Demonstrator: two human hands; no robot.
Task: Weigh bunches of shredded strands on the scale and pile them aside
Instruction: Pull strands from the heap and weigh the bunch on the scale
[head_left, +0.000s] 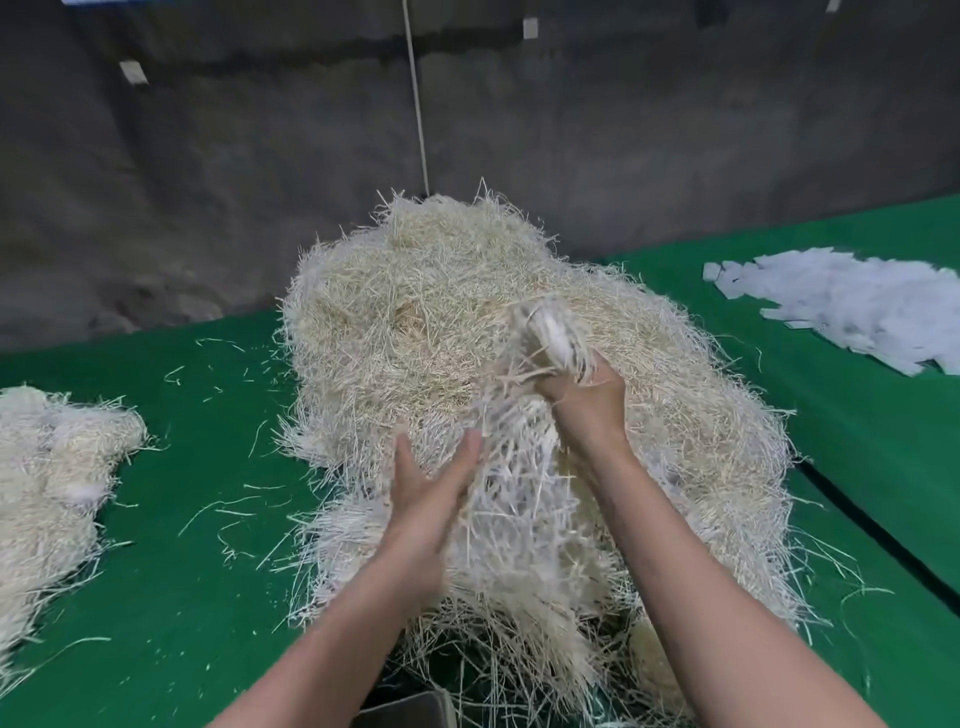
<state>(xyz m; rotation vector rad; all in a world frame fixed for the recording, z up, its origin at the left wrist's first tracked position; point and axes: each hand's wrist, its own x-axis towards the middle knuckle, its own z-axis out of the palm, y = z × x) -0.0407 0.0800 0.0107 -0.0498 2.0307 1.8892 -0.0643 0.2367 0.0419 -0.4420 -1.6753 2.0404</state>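
Note:
A big heap of pale shredded strands (457, 291) fills the middle of the green table (208, 597). My right hand (584, 395) grips the top of a bunch of strands (519, 499) lifted in front of the heap; the bunch hangs down, blurred. With straight fingers, my left hand (426, 493) touches the left side of that bunch. A dark grey edge, perhaps the scale (410, 709), shows at the bottom between my forearms, mostly hidden by strands.
A smaller pile of strands (52, 483) lies at the left edge of the table. A heap of flat white paper slips (852, 306) lies at the far right. Loose strands are scattered over the green cloth. A dark wall stands behind.

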